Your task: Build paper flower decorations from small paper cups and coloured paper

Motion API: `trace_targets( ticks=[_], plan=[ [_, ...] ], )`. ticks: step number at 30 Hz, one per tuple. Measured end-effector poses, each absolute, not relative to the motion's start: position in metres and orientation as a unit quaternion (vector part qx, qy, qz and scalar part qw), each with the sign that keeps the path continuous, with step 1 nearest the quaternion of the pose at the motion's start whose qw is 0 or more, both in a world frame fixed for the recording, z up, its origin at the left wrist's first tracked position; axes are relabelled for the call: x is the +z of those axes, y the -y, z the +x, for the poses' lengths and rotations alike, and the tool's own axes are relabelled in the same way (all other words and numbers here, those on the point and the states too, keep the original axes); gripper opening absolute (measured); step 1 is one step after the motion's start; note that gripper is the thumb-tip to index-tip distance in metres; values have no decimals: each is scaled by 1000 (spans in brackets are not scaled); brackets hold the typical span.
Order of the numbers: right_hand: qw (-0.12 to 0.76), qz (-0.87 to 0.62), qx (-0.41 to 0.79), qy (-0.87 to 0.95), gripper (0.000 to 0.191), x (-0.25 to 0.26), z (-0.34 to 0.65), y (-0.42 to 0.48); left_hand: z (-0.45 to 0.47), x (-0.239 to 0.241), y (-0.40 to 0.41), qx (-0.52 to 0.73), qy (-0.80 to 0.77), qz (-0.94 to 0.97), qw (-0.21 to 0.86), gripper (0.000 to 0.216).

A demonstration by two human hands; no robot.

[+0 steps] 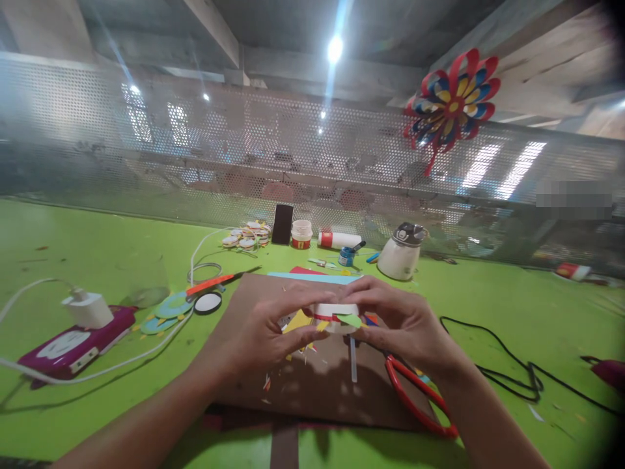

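Pinched between my left grip (276, 322) and right grip (407, 322) is a round, smooth white piece (334, 311) with a red band and a green leaf-shaped tab (349, 320). Just below it shows a slim translucent stick (354, 363); underneath lies a flat matte brown board (312, 397) with yellow scraps (299, 320). Right of the grip, toward me, curves a glossy red loop handle (398, 385). Well beyond stands a rounded white kettle (398, 257). The board's straight edge runs between the grip and me; bare green desk (488, 286) spreads rightward around a black cable (532, 371).
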State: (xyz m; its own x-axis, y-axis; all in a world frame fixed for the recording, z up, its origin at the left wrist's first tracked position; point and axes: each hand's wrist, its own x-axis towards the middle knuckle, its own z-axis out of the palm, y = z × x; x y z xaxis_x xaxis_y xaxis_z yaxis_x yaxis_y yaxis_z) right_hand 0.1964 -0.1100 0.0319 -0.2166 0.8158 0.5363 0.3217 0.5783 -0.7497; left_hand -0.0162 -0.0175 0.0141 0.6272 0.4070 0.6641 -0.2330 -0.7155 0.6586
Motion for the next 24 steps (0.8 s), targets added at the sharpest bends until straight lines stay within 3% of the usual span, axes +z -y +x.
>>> trace_targets(
  ticks=[24],
  plan=[
    [510,-380,291,714,28,21,202,100,-16,5,13,395,-110,820,399,23]
  ],
)
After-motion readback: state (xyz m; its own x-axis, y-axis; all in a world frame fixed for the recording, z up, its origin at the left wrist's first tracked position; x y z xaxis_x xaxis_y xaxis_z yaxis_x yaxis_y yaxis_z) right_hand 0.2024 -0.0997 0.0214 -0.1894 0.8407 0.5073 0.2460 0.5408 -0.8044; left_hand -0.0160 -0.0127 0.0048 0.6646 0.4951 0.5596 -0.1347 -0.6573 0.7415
